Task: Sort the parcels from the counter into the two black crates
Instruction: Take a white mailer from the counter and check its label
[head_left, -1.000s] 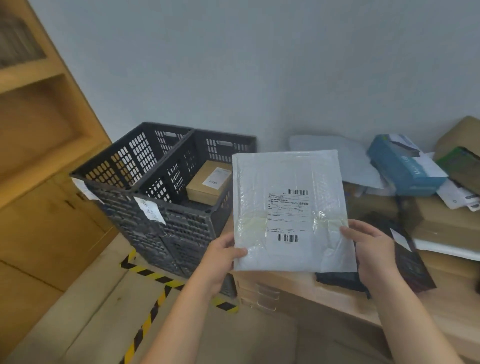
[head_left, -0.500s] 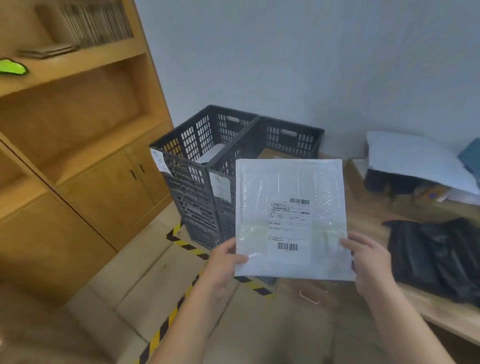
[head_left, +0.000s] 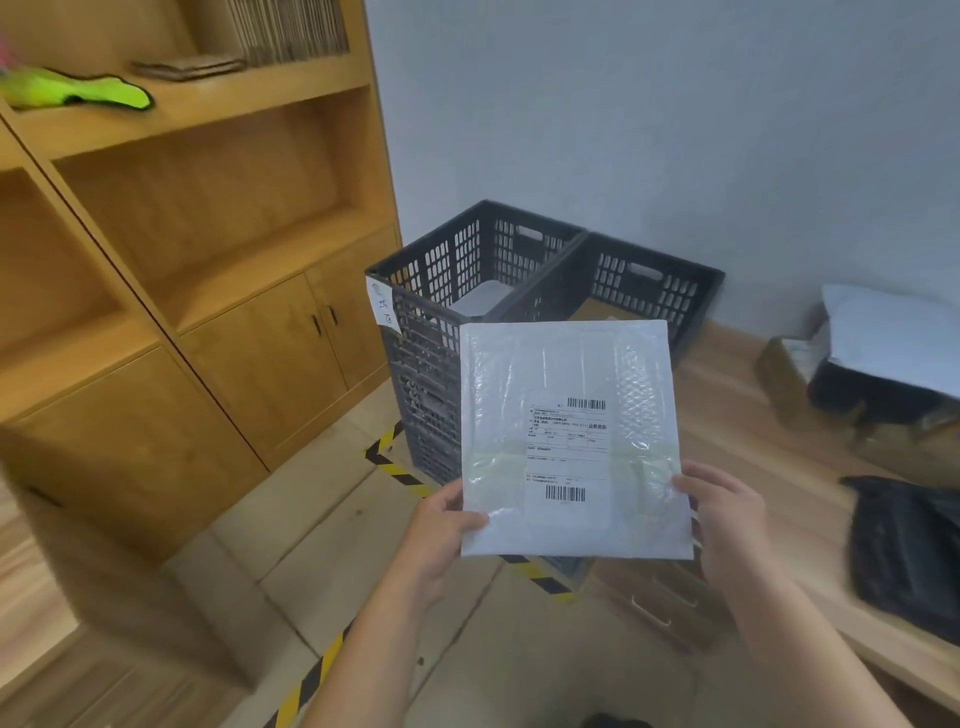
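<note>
1. Left hand and right hand each pinch a lower side edge of the upright white mailer.
2. It fronts the black crates, at the bench corner; open floor lies left.

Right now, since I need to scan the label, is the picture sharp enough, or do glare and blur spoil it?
Head view: the label on the white envelope is sharp, barcodes distinct, small print too fine to read; soft glare on the tape; the shelves at left are blurred and bowed.
</note>
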